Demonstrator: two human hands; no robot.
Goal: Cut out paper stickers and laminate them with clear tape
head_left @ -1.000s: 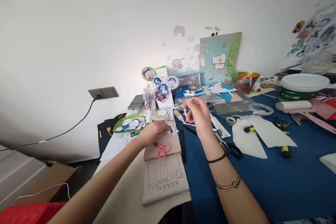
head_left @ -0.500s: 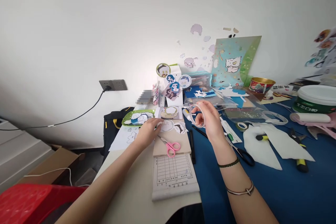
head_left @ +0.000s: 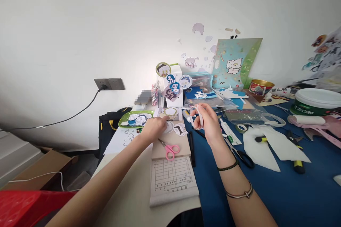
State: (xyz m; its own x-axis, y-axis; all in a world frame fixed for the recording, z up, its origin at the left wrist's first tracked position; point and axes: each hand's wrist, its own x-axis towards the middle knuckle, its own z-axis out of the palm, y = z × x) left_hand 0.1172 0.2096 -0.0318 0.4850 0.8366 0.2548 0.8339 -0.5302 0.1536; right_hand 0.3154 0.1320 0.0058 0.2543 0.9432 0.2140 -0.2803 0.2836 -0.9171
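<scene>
My left hand is over the left edge of a beige board, its fingers curled together beside the round paper cutout. Whatever its fingertips hold, if anything, is hidden. Raised to the right of the board, my right hand grips a roll of clear tape, with the ring standing upright. A black-and-white paper cutout lies right of the round one. Pink-handled scissors rest on the board below my left hand. Behind it is a printed picture sheet.
A green tray of cutouts is at the left. A form pad lies in front of the board. Rightward are a black marker, black scissors, white sheet pieces and a tub. A corded socket is on the wall.
My left hand has turned and curled more, moving slightly over the picture sheet's edge. The tape roll has turned more edge-on in my right hand. The whole view has shifted slightly.
</scene>
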